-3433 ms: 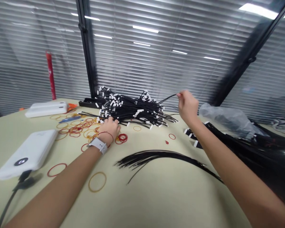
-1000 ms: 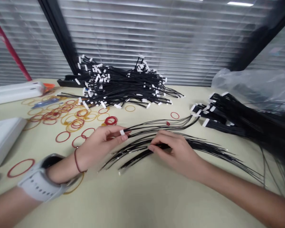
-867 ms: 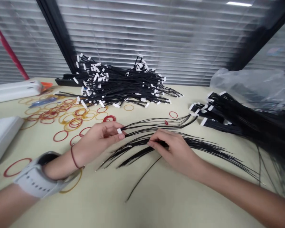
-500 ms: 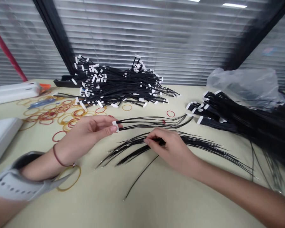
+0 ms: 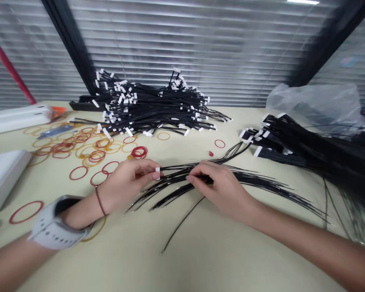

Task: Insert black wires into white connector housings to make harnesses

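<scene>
The black multi-wire cable [image 5: 179, 167] lies along the far side of the loose black wires [image 5: 266, 186], its white connector [image 5: 157, 173] just beyond their left ends; the left hand [image 5: 132, 178] grasps that connector between thumb and fingertips, the wrist, with its smartwatch [image 5: 51, 231] and dark red bracelet [image 5: 100, 202], reaching in from the left of the loose wires; the right hand [image 5: 222, 188] lies over the middle of those wires, back upward, fingers curled, thumb and forefinger tips brought together; whether a strand is pinched there cannot be told; a single wire [image 5: 180, 222] curves out on their near side. Beyond the loose wires lies a pile of connector-ended cables [image 5: 158, 104]; to their left, red and yellow rubber bands [image 5: 67, 147]; to their right, thick black cable bundles [image 5: 319, 150] and a clear plastic bag [image 5: 316, 101]; far to their left, a red tube [image 5: 10, 67] slants, any print on it too blurred to read.
</scene>
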Action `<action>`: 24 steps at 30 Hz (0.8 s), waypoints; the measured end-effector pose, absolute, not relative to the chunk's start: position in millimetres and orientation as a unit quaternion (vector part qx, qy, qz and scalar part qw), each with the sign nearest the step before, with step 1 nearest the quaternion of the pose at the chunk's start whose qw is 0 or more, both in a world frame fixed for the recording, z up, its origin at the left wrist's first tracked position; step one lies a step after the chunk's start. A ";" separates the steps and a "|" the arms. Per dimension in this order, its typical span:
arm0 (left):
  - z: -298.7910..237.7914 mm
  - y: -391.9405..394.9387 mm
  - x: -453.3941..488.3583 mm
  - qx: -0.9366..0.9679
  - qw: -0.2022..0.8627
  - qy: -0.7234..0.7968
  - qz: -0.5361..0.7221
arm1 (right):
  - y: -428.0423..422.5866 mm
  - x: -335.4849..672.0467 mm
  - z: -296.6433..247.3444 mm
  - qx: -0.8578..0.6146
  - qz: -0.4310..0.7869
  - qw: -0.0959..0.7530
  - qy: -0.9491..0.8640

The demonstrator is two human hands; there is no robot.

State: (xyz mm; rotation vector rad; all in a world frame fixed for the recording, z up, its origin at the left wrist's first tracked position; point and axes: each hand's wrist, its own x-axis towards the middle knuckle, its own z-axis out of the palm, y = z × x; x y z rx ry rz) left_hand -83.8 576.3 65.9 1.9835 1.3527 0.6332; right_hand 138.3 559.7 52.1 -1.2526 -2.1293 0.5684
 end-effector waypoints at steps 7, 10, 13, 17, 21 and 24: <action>61.5 582.4 -88.4 0.710 0.410 0.503 0.273 | 565.2 141.2 50.1 -0.488 0.214 0.304 -0.789; 62.7 583.5 -88.8 0.706 0.419 0.503 0.269 | 566.6 142.0 49.2 -0.489 0.203 0.312 -0.789; 65.0 582.8 -86.7 0.701 0.428 0.504 0.268 | 566.2 143.2 49.3 -0.487 0.194 0.316 -0.791; 66.7 581.4 -84.3 0.681 0.444 0.513 0.276 | 565.4 144.4 49.8 -0.489 0.192 0.313 -0.791; 66.3 581.7 -84.4 0.680 0.448 0.511 0.275 | 566.4 144.8 49.1 -0.491 0.186 0.314 -0.791; 66.3 582.2 -84.5 0.682 0.447 0.513 0.270 | 567.1 145.4 48.6 -0.483 0.185 0.312 -0.797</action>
